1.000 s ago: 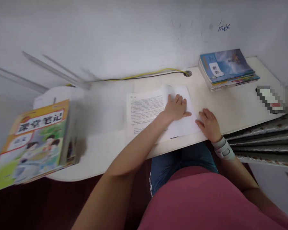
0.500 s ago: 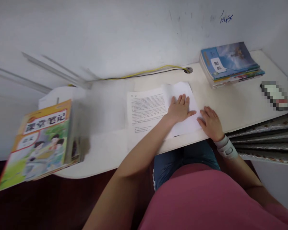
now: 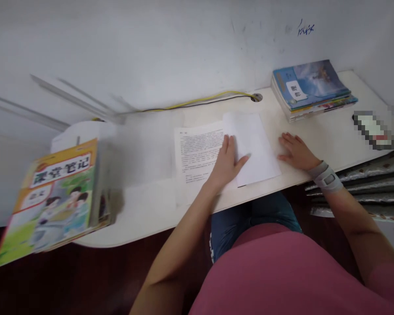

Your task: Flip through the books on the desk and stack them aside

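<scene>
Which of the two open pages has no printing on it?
The right page, nearer the right hand: what shows of it is plain white, while the left page carries printed lines.

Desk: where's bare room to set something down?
Right: between the right hand, blue-topped stack and pixelated item. Left: between the yellow-topped stack and open book, partly blurred. Crowded: the book's middle, around the left hand.
</scene>
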The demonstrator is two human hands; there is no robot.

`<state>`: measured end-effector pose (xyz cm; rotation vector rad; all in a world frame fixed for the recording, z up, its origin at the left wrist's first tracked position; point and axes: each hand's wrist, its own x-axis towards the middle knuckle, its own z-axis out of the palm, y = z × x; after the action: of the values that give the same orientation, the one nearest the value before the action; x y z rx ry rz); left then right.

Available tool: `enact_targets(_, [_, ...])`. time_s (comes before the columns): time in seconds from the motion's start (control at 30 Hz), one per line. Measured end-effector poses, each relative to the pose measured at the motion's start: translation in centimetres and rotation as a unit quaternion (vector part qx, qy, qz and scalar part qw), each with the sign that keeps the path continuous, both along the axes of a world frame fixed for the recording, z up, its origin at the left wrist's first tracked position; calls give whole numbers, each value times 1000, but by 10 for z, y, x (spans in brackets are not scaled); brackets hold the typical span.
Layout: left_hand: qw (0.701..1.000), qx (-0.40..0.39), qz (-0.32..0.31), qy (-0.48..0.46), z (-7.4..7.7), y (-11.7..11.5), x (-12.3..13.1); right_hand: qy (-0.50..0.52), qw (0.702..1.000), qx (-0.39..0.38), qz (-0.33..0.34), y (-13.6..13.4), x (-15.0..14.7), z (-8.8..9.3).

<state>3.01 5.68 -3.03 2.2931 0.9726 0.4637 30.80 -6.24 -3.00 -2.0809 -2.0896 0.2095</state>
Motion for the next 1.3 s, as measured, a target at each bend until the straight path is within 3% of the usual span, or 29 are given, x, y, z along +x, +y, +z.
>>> enact_targets(0.2, [999, -9, 6, -39, -17, -5, 17, -25, 1000, 6, 16, 3, -2, -5])
enact_targets(0.4, [996, 32, 55, -68, -33, 2, 28, -38, 999, 17, 18, 1, -3, -6])
enact_targets(0.77, [995, 13, 90, -44, -20, 0, 45, -24, 999, 26, 17, 2, -4, -6])
enact_targets(1.0, [999, 35, 29, -4, -11, -18, 25, -11, 1000, 14, 5, 3, -4, -6])
enact_targets(1.3, [997, 79, -4, 23, -16, -20, 34, -14, 1000, 12, 9, 3, -4, -5])
